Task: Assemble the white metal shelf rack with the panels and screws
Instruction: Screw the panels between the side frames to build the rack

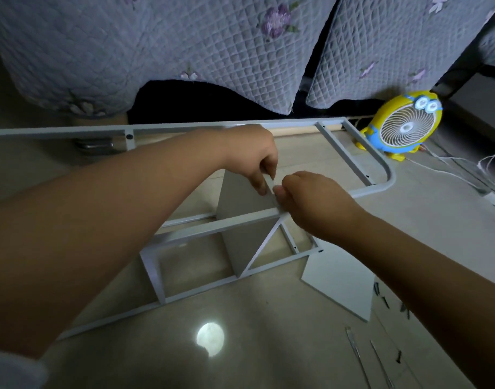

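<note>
A white metal side frame (361, 164) with a rounded end lies on the floor, and a second frame (212, 290) lies nearer me. A white panel (240, 200) stands upright between their rails. My left hand (252, 153) pinches the panel's top edge with curled fingers. My right hand (305, 197) is curled at the same top corner, thumb against the panel; anything small in its fingers is hidden. A second white panel (341, 282) lies flat at the right. Several dark screws (385, 300) are scattered beside it.
A bed with a quilted grey floral cover (184, 46) hangs behind the frames. A yellow and blue cartoon desk fan (406, 124) stands at the right with white cables (482, 169). Two thin metal strips (358, 357) lie on the floor near me. A round light reflection (210, 338) shines on the tiles.
</note>
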A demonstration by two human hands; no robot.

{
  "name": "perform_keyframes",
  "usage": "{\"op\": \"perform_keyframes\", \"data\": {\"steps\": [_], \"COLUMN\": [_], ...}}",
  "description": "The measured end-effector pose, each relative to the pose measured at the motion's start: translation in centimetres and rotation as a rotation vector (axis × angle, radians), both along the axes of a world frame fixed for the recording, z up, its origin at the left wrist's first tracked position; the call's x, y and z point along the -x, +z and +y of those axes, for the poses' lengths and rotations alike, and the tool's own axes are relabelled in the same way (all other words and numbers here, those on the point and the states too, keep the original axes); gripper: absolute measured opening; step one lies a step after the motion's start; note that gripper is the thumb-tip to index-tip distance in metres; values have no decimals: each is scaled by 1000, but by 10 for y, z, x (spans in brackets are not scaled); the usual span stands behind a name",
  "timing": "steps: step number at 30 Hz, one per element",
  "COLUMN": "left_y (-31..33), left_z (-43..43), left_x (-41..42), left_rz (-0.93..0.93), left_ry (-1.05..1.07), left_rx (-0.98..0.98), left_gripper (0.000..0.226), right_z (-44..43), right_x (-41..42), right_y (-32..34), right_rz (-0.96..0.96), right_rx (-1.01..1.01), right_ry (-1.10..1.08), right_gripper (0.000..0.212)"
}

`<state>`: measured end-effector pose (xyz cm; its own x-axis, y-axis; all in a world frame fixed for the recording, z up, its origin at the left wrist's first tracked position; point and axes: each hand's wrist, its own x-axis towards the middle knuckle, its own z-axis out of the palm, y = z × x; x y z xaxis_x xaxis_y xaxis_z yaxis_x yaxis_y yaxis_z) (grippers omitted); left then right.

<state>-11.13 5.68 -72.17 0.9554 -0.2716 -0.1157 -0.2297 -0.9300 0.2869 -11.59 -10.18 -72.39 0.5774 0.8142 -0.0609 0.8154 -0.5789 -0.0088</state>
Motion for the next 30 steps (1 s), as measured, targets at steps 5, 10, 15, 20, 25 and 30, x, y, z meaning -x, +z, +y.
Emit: {"op": "perform_keyframes", "data": {"steps": [5,10,15,20,25,30], "left_y": [-7,-23,-44,-130,-201,-259], "left_z": [11,-14,-100,-196,-251,-266], "left_x": [15,37,47,58,66,73], "left_rz": [-67,-510,-679,-146,250,320], "left_ry": [30,57,-251,-327,-199,-58], "left_rx": [63,190,117,-53,-219,-179], "left_gripper": [37,37,32,26,29,64], "right_z": [-60,-136,-198,-275,-338,-349], "right_x": [-1,2,1,8,45,64], "right_y": [-3,-39,-95,-165,-221,-250], "right_rz": [83,152,297,419,486,505], "right_rx": [-339,-258,-68,206,236,131], "right_ry": [8,-169,-379,-608,-781,-953], "right_gripper": [42,44,25,27,23,22]}}
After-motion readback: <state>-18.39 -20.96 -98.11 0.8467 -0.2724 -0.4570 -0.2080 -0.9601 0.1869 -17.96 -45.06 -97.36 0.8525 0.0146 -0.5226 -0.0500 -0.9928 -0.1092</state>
